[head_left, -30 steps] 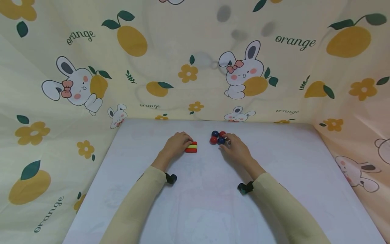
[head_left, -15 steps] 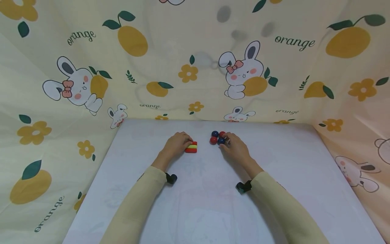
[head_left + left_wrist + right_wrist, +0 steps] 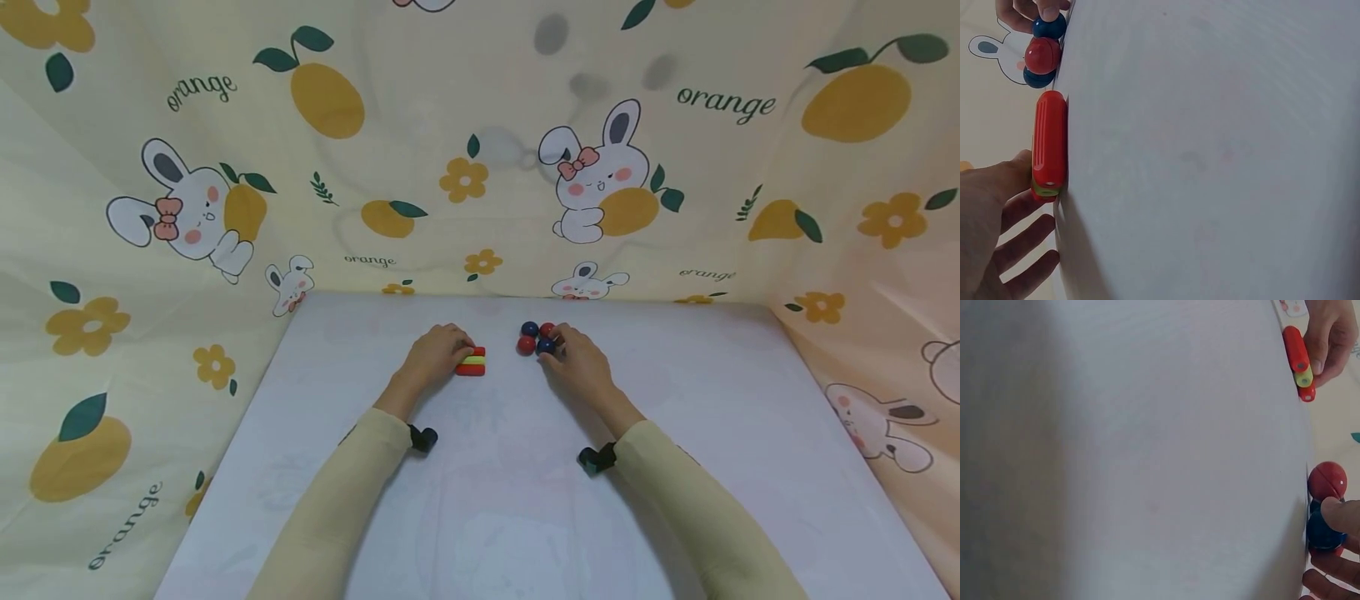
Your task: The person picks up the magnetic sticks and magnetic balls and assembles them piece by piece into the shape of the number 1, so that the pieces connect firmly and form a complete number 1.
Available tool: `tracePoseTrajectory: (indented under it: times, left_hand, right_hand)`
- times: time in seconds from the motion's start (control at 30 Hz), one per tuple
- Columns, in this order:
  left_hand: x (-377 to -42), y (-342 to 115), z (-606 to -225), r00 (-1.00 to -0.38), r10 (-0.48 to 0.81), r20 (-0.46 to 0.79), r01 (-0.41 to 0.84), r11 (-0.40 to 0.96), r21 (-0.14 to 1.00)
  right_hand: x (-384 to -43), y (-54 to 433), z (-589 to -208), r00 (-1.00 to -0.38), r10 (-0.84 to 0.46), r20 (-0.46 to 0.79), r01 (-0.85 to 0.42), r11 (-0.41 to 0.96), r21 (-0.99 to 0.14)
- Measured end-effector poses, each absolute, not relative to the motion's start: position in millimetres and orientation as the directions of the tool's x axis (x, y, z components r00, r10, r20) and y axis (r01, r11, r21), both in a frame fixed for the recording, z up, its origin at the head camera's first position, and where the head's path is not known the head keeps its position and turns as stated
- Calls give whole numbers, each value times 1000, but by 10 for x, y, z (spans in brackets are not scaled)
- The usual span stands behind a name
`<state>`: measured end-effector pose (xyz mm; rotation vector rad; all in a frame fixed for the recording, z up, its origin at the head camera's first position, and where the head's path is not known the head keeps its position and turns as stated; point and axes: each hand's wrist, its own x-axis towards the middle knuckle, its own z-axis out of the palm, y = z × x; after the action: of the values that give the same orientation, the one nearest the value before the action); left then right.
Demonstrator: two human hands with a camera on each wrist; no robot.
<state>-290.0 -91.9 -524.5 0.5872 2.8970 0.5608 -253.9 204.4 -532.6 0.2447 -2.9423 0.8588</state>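
Three short plastic rods lie side by side on the white table: a near red rod [image 3: 470, 371], a yellow-green rod [image 3: 474, 361] and a far red rod [image 3: 479, 352]. My left hand [image 3: 433, 358] holds their left end with thumb and forefinger; the other fingers are spread in the left wrist view. To the right, two blue and two red balls form a tight square. My right hand [image 3: 587, 367] grips its right side, the thumb on the near blue ball [image 3: 1324, 530], fingers behind by the far red ball [image 3: 547, 329]. The near red ball [image 3: 527, 345] and far blue ball [image 3: 529, 329] are untouched.
A patterned cloth [image 3: 450, 108] with rabbits and oranges hangs behind the table and along both sides. The white tabletop [image 3: 495, 500] spreads toward the person. Each wrist wears a small black camera, one left [image 3: 423, 439] and one right [image 3: 596, 460].
The right wrist and forearm have shifted slightly to the left. Both hands keep their places at the rods and balls, which look unmoved.
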Motion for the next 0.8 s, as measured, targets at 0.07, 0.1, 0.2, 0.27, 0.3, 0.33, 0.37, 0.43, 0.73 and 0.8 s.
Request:
tracePoseTrajectory:
  times: [0.07, 0.1, 0.2, 0.27, 0.3, 0.33, 0.37, 0.43, 0.73, 0.8]
  left_hand:
    - [-2901, -917, -5252, -919, 391, -56, 342, 858, 384]
    - [-2901, -917, -5257, -921, 386, -58, 337, 860, 385]
    - [-2904, -918, -5270, -924, 378, -59, 328, 862, 386]
    - [-2910, -920, -5280, -924, 377, -58, 329, 863, 383]
    - [-2916, -918, -5282, -924, 377, -56, 329, 863, 383]
    - [-2916, -920, -5286, -924, 378, -54, 331, 863, 383]
    - [-2916, -921, -5289, -924, 379, -52, 332, 862, 383]
    - [-2915, -924, -5297, -924, 379, -51, 332, 861, 386]
    - [-2879, -946, -5341, -936, 349, -44, 299, 855, 425]
    - [-2863, -949, -5339, -938, 343, -41, 293, 852, 434]
  right_hand:
    - [-2534, 2035, -5321, -987, -129, 100, -162, 833, -528]
    - [-2533, 2030, -5320, -987, -127, 96, -159, 834, -528]
    - [-2527, 2023, -5318, -988, -124, 95, -155, 833, -531]
    - [-2526, 2022, -5324, -988, -120, 97, -154, 836, -528]
    - [-2526, 2024, -5327, -988, -120, 100, -154, 836, -527]
    - [-2521, 2024, -5334, -988, -119, 102, -155, 837, -525]
    - [-2515, 2024, -5338, -987, -119, 103, -156, 837, -524]
    - [-2504, 2021, -5345, -988, -117, 105, -155, 836, -527]
    - [-2436, 2001, -5350, -989, -109, 98, -145, 828, -542]
    - [-2425, 1999, -5358, -990, -105, 93, -139, 826, -546]
